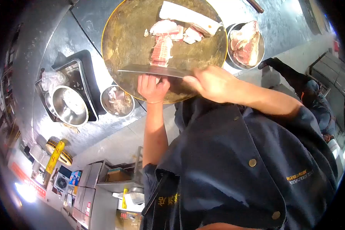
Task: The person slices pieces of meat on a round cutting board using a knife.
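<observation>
- Cleaver [151,69], grasped by fingers of the right hand [211,83]
- Sliced meat [161,51] on the round board [122,38], beside the blade
- Left hand [153,89] curled against blade; cannot tell its grip

The dark, brass-buttoned cloth jacket [218,172] bore yellow Chinese characters [168,201], one apparently 店, and small white-and-yellow Latin lettering [299,177], too skewed to read surely. Characters on the red wall sign [37,188] and dark marks on the long yellow strip [54,158] were illegible.
</observation>
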Motion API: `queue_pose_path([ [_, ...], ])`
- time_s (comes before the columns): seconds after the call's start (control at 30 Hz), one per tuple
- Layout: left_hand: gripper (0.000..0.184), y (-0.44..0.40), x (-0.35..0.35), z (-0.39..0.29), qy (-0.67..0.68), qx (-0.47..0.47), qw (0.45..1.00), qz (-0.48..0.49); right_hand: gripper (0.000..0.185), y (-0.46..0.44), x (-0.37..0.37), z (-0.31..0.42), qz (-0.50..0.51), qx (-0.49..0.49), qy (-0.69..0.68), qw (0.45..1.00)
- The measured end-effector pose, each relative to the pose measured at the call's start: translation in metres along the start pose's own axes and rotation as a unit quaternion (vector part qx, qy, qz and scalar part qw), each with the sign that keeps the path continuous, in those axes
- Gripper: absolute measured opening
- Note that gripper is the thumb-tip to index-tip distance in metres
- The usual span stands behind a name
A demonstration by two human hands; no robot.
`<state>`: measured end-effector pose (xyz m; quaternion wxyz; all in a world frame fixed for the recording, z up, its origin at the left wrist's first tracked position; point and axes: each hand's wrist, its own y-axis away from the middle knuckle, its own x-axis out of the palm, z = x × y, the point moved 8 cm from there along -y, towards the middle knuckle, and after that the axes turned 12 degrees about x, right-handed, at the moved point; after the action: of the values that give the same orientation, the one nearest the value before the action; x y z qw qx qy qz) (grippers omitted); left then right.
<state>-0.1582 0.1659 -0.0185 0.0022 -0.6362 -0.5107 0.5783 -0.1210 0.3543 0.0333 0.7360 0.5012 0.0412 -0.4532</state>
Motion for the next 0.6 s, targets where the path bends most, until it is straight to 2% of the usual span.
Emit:
queue_pose_path([
  [0.07,0.024,0.005,0.002,0.003,0.004,-0.003,1.000,-0.001,0.058,0.014,-0.007,-0.009,0.004,0.024,-0.013,1.000],
  [0.17,0.021,0.005,0.004,0.004,-0.003,-0.018,1.000,0.025,0.059,-0.009,0.009,-0.011,-0.006,0.010,0.004,1.000],
  [0.37,0.017,0.004,0.000,0.004,0.009,0.002,1.000,-0.014,0.053,-0.065,0.036,0.007,-0.036,-0.017,0.008,0.999],
  [0.53,0.022,0.009,0.003,0.005,0.002,-0.013,1.000,0.005,0.059,-0.022,0.014,0.003,-0.023,0.006,0.000,1.000],
  [0.6,0.027,0.003,0.001,0.004,-0.004,0.013,1.000,-0.015,0.057,0.007,0.006,-0.006,-0.028,-0.003,-0.021,0.999],
])
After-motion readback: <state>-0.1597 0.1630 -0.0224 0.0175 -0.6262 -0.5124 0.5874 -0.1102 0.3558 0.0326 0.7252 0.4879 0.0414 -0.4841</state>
